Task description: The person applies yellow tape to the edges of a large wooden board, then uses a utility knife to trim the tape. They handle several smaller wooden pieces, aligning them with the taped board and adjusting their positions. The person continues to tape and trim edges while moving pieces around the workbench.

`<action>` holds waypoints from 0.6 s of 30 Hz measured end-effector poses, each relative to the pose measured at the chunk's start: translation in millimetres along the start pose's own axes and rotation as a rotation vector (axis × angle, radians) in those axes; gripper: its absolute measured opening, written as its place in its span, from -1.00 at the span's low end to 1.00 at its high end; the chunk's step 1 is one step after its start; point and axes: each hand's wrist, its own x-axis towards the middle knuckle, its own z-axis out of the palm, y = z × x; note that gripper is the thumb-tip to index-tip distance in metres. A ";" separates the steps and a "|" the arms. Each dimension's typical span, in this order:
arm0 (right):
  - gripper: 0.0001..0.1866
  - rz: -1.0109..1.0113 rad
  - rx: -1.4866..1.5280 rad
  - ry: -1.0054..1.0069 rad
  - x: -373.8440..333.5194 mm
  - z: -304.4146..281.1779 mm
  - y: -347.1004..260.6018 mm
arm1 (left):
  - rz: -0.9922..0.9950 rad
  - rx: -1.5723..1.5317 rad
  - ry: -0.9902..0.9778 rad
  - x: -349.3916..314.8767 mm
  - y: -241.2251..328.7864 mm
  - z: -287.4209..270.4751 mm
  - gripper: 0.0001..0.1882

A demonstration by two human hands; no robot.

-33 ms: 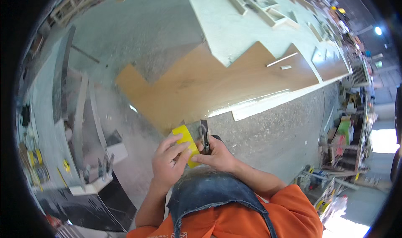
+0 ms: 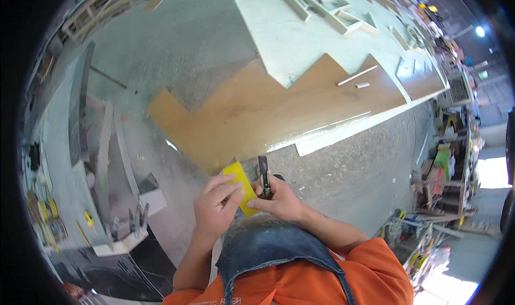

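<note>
A flat yellow rectangular piece [image 2: 241,190] is held tilted in front of my apron. My left hand [image 2: 218,203] has its fingers closed on the piece's left side. My right hand [image 2: 281,198] grips a slim dark-handled tool [image 2: 263,171], which points away from me; its exact kind is not clear. The right thumb touches the lower right edge of the yellow piece. Beyond both hands lies a brown zigzag-edged board [image 2: 257,112], its near tip close to the yellow piece.
A large white panel [image 2: 268,15] supports the brown board, with a white wooden frame [image 2: 343,18] farther back. Grey dusty floor [image 2: 343,171] shows to the right. At left stand a dark-fronted bench [image 2: 102,273] and upright tools. Cluttered shelves [image 2: 445,171] line the right side.
The view has shifted slightly. Both hands keep their hold on the yellow piece and the dark-handled tool, with only a small change in their tilt.
</note>
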 end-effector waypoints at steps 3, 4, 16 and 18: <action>-0.61 -0.075 -0.245 0.144 -13.2 -12.3 -14.1 | 0.101 -0.095 -0.109 33.3 4.1 1.4 -0.91; -0.61 -0.105 -0.328 0.188 -16.0 -16.7 -14.9 | 0.048 -0.157 -0.146 41.7 5.3 3.0 -0.91; -0.64 -0.834 -0.483 0.352 31.2 -97.3 0.9 | -0.177 0.014 -0.147 110.5 34.4 54.2 -0.83; -0.62 -0.847 -0.487 0.331 41.7 -102.1 1.6 | -0.225 0.042 -0.145 119.3 36.3 53.3 -0.81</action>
